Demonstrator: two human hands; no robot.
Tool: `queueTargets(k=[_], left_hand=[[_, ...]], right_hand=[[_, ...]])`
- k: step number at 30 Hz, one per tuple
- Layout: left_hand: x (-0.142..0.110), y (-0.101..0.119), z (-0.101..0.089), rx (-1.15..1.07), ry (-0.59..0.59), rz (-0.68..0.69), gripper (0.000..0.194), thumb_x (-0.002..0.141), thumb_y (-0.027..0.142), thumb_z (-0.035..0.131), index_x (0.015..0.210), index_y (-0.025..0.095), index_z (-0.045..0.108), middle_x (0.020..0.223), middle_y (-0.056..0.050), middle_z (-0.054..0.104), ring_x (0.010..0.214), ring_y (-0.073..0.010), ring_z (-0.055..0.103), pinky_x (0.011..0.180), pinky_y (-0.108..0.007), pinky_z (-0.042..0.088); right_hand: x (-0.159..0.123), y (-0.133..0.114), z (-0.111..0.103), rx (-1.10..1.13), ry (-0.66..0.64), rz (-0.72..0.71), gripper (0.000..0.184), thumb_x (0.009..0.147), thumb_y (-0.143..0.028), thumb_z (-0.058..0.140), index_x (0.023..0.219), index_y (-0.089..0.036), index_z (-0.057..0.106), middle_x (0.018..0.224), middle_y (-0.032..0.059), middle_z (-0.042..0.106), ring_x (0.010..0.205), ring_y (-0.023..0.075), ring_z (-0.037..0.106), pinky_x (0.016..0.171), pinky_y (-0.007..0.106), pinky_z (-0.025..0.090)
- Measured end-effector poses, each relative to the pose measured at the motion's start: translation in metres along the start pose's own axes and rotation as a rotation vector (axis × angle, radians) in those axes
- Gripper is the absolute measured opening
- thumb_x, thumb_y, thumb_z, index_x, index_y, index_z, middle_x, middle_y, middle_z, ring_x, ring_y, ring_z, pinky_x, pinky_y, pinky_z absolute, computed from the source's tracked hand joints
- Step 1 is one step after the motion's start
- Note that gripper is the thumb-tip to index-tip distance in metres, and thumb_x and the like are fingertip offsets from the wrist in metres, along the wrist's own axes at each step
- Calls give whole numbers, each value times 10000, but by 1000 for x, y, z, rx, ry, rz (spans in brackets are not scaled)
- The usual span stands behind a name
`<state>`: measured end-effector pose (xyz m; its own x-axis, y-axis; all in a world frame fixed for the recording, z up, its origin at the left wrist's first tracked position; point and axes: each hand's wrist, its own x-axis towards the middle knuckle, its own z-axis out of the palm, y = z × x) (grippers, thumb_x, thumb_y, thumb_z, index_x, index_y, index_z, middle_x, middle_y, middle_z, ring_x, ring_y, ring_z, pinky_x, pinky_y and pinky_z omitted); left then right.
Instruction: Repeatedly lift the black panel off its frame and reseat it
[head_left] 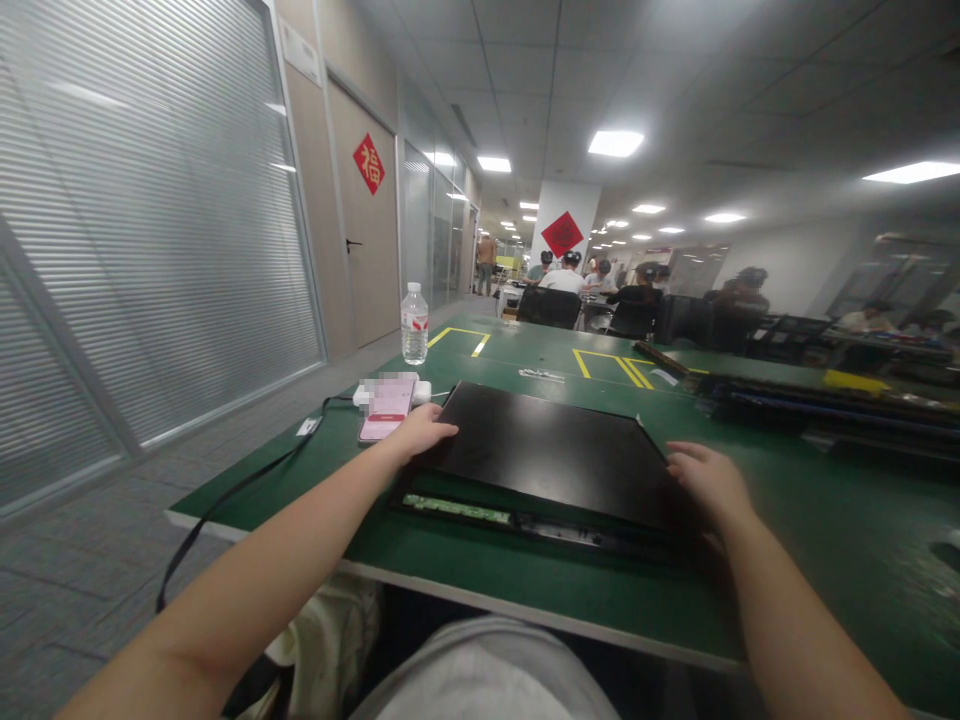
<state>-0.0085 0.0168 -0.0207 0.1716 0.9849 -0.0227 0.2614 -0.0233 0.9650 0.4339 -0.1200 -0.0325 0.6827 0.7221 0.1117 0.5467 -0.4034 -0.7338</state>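
Observation:
A black, flat display panel (555, 450) lies in front of me over the green table, its glossy surface facing up. My left hand (426, 430) grips its left edge, thumb on top and the other fingers partly hidden. At the right edge, my right hand (705, 478) has its fingertips curled against the panel's side. Below the panel's near edge runs a dark strip, with a long green circuit board (456, 509) showing in its left part. The panel's underside is hidden.
A phone (384, 415) and a white charger or power adapter (422, 391) lie left of the panel. Behind them stands a water bottle (414, 325). Dark long parts (787, 402) are stacked at right. A black strap (247, 478) hangs over the left edge. People sit farther back.

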Motion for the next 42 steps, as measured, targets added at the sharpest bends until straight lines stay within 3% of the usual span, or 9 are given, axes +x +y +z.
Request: queueTargets(k=[12,21,35,42], left_hand=[[-4,7,1,-51,1,-40,234,585,137,772,747,176,608,609,-7,688,579,-204,678,534,-268,501],[-6,10,1,-120,-8,-57,265,587,106,714,802,173,575,575,8,669,525,-186,643,495,-266,488],[-2,4,0,-49,15,-47,314,585,142,758,829,180,565,621,1,682,562,-196,666,520,-269,501],[-2,6,1,30,12,-30,209,640,123,712,801,171,587,632,0,687,593,-186,679,531,-248,501]], right_hand=[[-9,-12,-3,-93,14,4,221,715,-293,610,857,-257,775,791,57,758,784,255,678,670,339,483],[-14,-17,-5,-115,8,-3,208,727,-275,602,849,-257,770,790,53,760,794,254,673,666,334,465],[-8,-10,0,-179,25,-55,206,728,-301,605,837,-253,773,866,72,756,797,246,670,670,326,456],[-7,-10,1,-292,-1,-90,303,778,-329,536,933,-250,784,930,72,756,880,254,671,701,325,457]])
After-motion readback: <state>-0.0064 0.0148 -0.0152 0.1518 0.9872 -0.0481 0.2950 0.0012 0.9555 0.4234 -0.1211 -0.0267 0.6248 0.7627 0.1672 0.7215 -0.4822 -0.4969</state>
